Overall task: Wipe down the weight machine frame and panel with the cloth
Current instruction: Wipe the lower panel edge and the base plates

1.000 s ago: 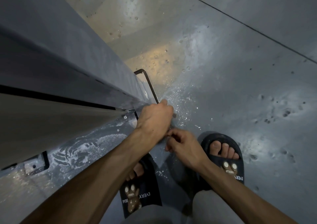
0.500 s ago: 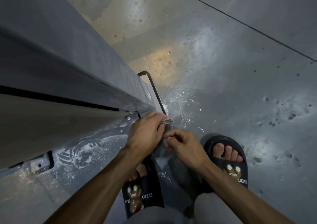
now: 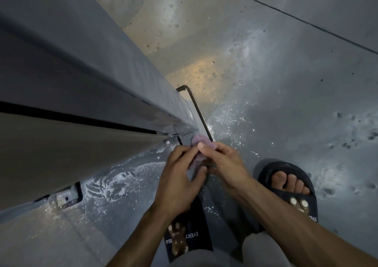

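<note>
I look straight down the grey weight machine frame point(image 3: 86, 86) and its lighter panel point(image 3: 61, 154) to the floor. A small pinkish-purple cloth point(image 3: 201, 141) is bunched between both hands just off the frame's lower corner. My left hand point(image 3: 178, 176) holds its lower part with thumb and curled fingers. My right hand point(image 3: 223, 162) pinches the cloth's top from the right. Most of the cloth is hidden by the fingers.
The machine's black foot bracket point(image 3: 196, 107) sits on the wet grey floor point(image 3: 266, 103), with white splashes around it. Another bracket with a bolt plate point(image 3: 67, 197) is at lower left. My feet in dark slippers point(image 3: 290, 187) stand below the hands.
Both hands have pulled back from the frame's lower corner and come together. The cloth, earlier hidden under my left hand, now shows bunched between both hands.
</note>
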`<state>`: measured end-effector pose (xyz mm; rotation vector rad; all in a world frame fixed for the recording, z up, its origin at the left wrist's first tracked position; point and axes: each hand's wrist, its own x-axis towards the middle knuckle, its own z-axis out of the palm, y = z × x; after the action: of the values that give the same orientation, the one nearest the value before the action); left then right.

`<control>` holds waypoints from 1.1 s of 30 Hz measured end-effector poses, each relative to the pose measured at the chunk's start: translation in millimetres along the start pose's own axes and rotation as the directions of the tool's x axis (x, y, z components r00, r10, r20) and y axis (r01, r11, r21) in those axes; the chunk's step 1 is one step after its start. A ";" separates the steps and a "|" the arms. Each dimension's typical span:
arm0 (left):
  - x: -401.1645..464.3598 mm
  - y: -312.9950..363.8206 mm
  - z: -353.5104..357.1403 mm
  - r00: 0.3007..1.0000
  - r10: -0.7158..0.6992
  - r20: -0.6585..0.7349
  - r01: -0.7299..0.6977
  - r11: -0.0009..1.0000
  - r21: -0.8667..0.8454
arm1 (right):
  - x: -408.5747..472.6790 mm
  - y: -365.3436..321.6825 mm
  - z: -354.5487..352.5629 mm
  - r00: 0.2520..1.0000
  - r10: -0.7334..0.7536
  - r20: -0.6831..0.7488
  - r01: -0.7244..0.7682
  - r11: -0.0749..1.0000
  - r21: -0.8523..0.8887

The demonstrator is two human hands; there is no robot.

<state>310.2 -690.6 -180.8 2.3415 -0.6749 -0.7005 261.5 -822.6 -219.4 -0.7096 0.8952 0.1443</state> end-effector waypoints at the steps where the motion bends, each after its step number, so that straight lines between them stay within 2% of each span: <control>1: -0.9 0.5 -2.8 0.999 -0.036 0.006 0.037 0.995 -0.096 | -0.2 0.1 -1.6 1.000 -0.021 0.005 0.022 0.999 -0.033; 5: -0.5 0.3 -12.8 0.961 -0.274 -0.033 0.235 0.875 -0.424 | -4.6 2.2 -11.2 0.973 -0.224 0.057 0.230 0.912 -0.339; 9: -2.2 6.4 -12.6 0.963 -0.270 -0.008 0.246 0.890 -0.384 | -13.8 1.9 -15.9 0.919 -0.360 0.159 0.386 0.752 -0.535; 12: -0.2 13.9 -7.4 0.955 -0.294 0.029 0.270 0.830 -0.489 | -21.3 -0.7 -19.2 0.893 -0.382 0.236 0.445 0.679 -0.584; 14: 2.7 17.2 -5.3 0.948 -0.317 0.021 0.284 0.814 -0.507 | -24.3 0.1 -20.5 0.895 -0.351 0.273 0.445 0.700 -0.559; 20: 7.1 18.1 -4.2 0.947 -0.320 0.007 0.283 0.828 -0.484 | -20.1 -5.3 -21.4 0.923 -0.291 0.251 0.376 0.818 -0.436; 23: 5.4 18.2 -4.0 0.963 -0.269 0.018 0.252 0.876 -0.411 | -19.3 -6.3 -20.1 0.934 -0.296 0.199 0.357 0.798 -0.485; 25: 5.0 18.0 -5.4 0.967 -0.254 -0.023 0.228 0.900 -0.371 | -17.6 -3.1 -20.8 0.941 -0.298 0.162 0.336 0.758 -0.559; 28: 9.4 11.1 -7.2 0.945 -0.322 -0.059 0.276 0.881 -0.385 | -12.2 -4.2 -27.6 0.945 -0.310 0.105 0.311 0.752 -0.582; 30: 12.3 6.8 -7.8 0.926 -0.377 -0.016 0.331 0.830 -0.450 | -10.9 -8.9 -32.5 0.947 -0.313 0.079 0.305 0.790 -0.531; 33: 13.1 3.0 -8.1 0.918 -0.385 0.088 0.381 0.805 -0.455 | -10.6 -14.0 -34.6 0.956 -0.285 0.067 0.285 0.850 -0.443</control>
<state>323.9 -697.4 -177.5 2.0313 0.0019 -0.9124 237.4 -853.0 -218.7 -1.2693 0.7507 0.0844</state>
